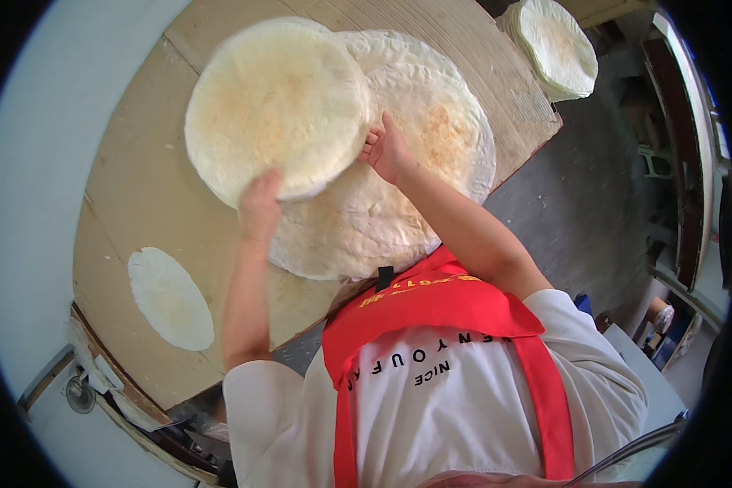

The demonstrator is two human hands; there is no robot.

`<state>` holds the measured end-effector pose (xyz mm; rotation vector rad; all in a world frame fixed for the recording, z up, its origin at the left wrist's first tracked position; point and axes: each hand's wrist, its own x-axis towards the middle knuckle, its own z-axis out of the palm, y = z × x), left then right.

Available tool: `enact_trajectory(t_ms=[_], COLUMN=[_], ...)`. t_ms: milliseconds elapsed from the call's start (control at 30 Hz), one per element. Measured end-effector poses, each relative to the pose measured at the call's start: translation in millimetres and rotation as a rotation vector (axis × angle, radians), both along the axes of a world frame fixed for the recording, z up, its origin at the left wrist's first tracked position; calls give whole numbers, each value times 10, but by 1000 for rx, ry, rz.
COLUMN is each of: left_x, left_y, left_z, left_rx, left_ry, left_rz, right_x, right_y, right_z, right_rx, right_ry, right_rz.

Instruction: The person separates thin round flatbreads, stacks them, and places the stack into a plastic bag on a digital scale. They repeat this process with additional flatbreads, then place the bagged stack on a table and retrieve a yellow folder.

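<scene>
A round stack of pale flatbreads (277, 104) lies at the upper middle, its top lightly browned. Beneath and to its right are larger, wrinkled flatbreads (448, 131) with toasted patches. My left hand (261, 201), blurred, is at the stack's near edge with fingertips over the top; its lower fingers are hidden. At the stack's right edge is my right hand (387, 149), palm turned toward it, thumb raised and fingers slightly curled. Whether these fingers press on the stack's side is hard to see.
Cardboard (152, 171) covers the table. One thin pale flatbread (171, 299) lies apart at the left. Another flatbread stack (558, 49) stands beyond the table's right corner. A pale wall (55, 140) borders the left side, and grey floor (561, 201) shows at the right.
</scene>
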<state>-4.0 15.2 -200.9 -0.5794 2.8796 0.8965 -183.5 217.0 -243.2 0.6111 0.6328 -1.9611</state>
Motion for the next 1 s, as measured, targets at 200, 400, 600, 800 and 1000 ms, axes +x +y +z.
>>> enact_trajectory(t_ms=[200, 400, 600, 800, 1000], left_x=[36, 292, -29, 310, 347], left_y=[677, 1041, 802, 887, 1093], left_z=[211, -169, 758, 206, -371], left_rx=[-443, 1173, 1725, 1686, 1381], left_ry=[361, 304, 1075, 759, 567], left_rz=[-114, 577, 641, 983, 1060], right_x=[-319, -348, -107, 70, -903], right_y=[-287, -1101, -487, 1152, 1514], right_z=[126, 1488, 1918, 1102, 147], right_rx=[433, 616, 70, -15, 53], right_ry=[432, 830, 887, 632, 421], right_rz=[359, 543, 162, 439, 518])
